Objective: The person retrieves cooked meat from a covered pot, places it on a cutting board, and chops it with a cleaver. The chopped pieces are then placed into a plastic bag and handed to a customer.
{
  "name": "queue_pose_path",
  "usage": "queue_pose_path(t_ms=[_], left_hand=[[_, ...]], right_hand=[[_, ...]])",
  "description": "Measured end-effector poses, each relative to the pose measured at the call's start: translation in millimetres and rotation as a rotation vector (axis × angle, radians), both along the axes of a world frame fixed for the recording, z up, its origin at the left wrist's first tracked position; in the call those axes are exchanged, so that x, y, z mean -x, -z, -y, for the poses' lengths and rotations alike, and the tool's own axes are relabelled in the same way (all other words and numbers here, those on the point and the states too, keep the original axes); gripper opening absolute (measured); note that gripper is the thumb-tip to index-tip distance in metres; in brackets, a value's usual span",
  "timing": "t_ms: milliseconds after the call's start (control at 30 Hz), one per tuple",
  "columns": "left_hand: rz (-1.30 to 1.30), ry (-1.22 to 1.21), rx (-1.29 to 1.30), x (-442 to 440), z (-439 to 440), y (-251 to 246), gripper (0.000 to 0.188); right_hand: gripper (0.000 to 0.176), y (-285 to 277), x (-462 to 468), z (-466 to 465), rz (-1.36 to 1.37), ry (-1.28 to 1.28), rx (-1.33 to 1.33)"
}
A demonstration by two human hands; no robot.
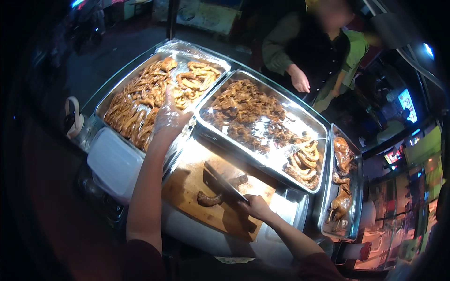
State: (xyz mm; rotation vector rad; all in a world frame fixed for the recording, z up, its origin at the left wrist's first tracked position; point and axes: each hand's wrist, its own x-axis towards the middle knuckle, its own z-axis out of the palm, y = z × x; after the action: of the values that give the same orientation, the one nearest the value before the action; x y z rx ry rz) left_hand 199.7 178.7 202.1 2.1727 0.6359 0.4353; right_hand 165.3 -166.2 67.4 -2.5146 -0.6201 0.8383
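Note:
My left hand (168, 117), in a thin clear plastic glove, reaches over the left metal tray (102, 105) with the index finger extended and the thumb apart. Brown cooked meat pieces (128, 102) surround it, and paler braised pieces (197, 79) lie beyond the fingers. I see nothing held in that hand. My right hand (258, 207) grips the handle of a cleaver (225, 182), its broad blade angled across a wooden cutting board (190, 210). A dark piece of cooked meat (209, 199) lies left of the blade; another piece (239, 181) is partly hidden behind it.
A middle tray (260, 159) holds dark meat, partly under plastic film. The right tray (327, 224) holds whole cooked poultry (341, 202). A plastic container (112, 161) and a bottle (82, 131) stand left. A person (299, 77) stands beyond the glass edge.

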Motion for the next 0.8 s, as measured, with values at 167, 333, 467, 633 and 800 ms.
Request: queue_pose_path(t_ms=[167,333,467,633,800], left_hand=[[0.019,-0.017,0.109,-5,-6,7,0.090],[0.093,0.085,-0.077,-14,3,39,0.078],[0.183,0.258,0.158,33,36,55,0.046],[0.115,0.544,-0.263,104,53,122,0.029],[0.064,0.284,-0.296,145,87,171,0.032]], right_hand=[[0.031,-5,1,-7,0.052,-0.031,-0.006],[0.034,3,3,10,0.004,0.053,0.022],[0.036,5,3,7,0.034,-0.002,-0.040],[0.038,15,-1,-1,-0.014,-0.028,-0.036],[0.036,-9,3,-2,-0.037,0.018,0.018]])
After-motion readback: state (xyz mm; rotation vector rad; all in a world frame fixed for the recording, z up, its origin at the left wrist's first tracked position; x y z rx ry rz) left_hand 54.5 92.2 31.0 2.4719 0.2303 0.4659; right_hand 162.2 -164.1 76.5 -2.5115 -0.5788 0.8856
